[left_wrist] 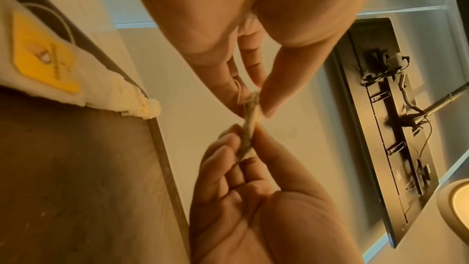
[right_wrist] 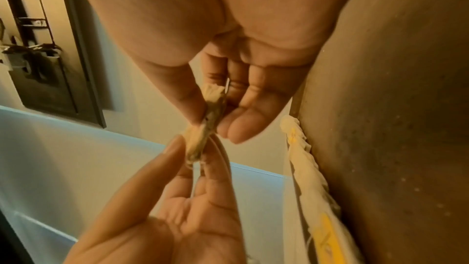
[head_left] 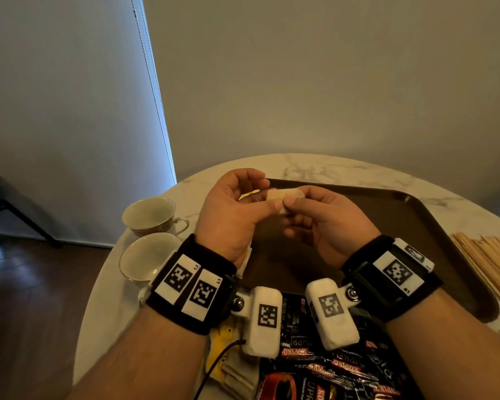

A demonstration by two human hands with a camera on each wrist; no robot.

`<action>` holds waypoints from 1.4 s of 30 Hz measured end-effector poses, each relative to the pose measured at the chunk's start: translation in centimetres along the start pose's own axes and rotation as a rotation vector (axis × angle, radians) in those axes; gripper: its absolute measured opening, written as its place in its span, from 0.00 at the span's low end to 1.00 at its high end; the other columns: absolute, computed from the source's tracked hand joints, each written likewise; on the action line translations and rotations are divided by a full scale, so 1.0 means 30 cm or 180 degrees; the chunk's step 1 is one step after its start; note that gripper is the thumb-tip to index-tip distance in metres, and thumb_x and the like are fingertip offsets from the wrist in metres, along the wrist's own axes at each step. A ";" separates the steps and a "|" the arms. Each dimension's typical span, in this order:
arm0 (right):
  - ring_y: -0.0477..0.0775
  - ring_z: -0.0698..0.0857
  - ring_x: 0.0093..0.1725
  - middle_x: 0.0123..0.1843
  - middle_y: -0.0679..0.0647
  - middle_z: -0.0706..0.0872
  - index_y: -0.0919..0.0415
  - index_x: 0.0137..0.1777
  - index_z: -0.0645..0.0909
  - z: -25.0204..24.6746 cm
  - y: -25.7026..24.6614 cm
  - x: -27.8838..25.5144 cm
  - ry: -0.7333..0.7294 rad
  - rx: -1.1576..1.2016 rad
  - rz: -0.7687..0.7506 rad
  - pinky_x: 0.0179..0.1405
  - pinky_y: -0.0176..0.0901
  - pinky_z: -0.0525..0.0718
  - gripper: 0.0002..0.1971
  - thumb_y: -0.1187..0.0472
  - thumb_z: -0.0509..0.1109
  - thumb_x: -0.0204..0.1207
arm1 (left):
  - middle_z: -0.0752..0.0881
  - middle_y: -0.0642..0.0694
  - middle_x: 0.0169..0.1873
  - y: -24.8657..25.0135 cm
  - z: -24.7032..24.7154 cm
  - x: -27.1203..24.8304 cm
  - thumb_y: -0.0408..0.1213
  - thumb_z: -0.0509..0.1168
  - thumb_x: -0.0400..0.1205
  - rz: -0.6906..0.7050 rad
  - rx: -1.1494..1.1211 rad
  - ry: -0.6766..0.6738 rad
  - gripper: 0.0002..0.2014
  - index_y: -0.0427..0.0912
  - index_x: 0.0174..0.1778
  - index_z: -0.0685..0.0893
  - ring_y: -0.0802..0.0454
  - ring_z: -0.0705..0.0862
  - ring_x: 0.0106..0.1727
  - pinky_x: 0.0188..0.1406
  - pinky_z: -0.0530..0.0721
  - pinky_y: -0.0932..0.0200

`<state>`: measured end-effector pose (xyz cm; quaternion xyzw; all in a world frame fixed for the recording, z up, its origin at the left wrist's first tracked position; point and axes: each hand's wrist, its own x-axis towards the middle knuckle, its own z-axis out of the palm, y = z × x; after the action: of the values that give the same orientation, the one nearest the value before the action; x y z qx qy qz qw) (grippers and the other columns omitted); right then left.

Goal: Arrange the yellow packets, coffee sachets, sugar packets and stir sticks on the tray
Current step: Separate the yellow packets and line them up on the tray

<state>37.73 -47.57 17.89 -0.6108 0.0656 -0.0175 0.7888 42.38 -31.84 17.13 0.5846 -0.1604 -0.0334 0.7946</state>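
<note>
- Nearest the head camera: coffee sachets [head_left: 341,373], black with red lettering, heaped on the counter [head_left: 344,168] at the bottom edge, partly under both wrist units.
- Head view: yellow packets [head_left: 224,342] lie just left of the sachets, half hidden by the left forearm.
- Head view: stir sticks [head_left: 491,264], a loose bundle, lie on the counter beside the right rim of the brown tray [head_left: 433,226].
- Head view: both hands are raised over the tray's near-left part. Left hand [head_left: 231,215] and right hand [head_left: 326,226] each pinch one end of a small pale sugar packet [head_left: 283,197], thumbs on top.
- Head view: two white cups [head_left: 147,215] stand on the counter left of the tray, one nearer than the other, close together.
- Left wrist view: left hand [left_wrist: 253,37] pinches the upper end of the packet [left_wrist: 250,125] between thumb and fingertips; right hand [left_wrist: 253,198] pinches the lower end. Packet seen edge-on, clear of the tray.
- Left wrist view: a white packet with a yellow label [left_wrist: 45,55] lies along the tray edge [left_wrist: 164,164].
- Right wrist view: right hand [right_wrist: 241,47] grips the packet [right_wrist: 203,127] with thumb against fingers, remaining fingers loosely extended; left hand [right_wrist: 177,218] meets it from below. Whether the packet is torn cannot be told.
- Right wrist view: pale, yellow-marked packets [right_wrist: 312,198] lie against the tray surface [right_wrist: 393,148].
</note>
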 end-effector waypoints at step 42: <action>0.51 0.92 0.51 0.51 0.49 0.93 0.55 0.50 0.92 0.034 -0.156 -0.079 -0.0417 -0.2420 -0.1036 0.50 0.49 0.93 0.10 0.71 0.78 0.75 | 0.90 0.39 0.42 0.062 -0.008 -0.013 0.24 0.68 0.85 -0.1170 -0.0729 0.0658 0.04 0.33 0.50 0.88 0.54 0.92 0.32 0.30 0.88 0.61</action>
<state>35.76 -47.53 22.85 -0.8608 -0.0802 -0.0775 0.4966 41.82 -30.94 18.73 0.5103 0.0359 -0.1355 0.8485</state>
